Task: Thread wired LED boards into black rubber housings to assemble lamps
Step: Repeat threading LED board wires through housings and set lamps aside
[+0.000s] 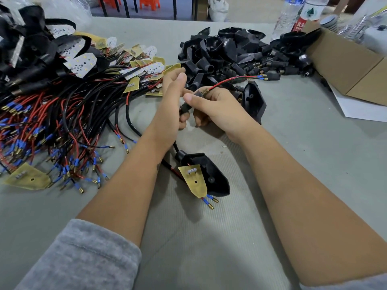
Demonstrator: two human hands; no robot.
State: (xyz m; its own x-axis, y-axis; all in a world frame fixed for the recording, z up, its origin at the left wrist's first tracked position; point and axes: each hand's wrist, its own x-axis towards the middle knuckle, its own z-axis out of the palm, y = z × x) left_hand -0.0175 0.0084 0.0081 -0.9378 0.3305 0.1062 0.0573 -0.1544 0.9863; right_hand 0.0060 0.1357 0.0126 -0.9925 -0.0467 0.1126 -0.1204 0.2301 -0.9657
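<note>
My left hand and my right hand meet above the table's middle, both gripping a small black rubber connector on a black cable. From its threaded brass end a red and black wire pair runs up and to the right. The cable drops to a black rubber housing lying between my forearms. A yellow LED board rests on it, its blue-tipped leads pointing toward me. Another black housing lies just right of my right hand.
A tangle of wired LED boards fills the left side, with finished lamps heaped at the far left. Loose black housings and connectors are piled at the back. A cardboard box and water bottles stand at the right.
</note>
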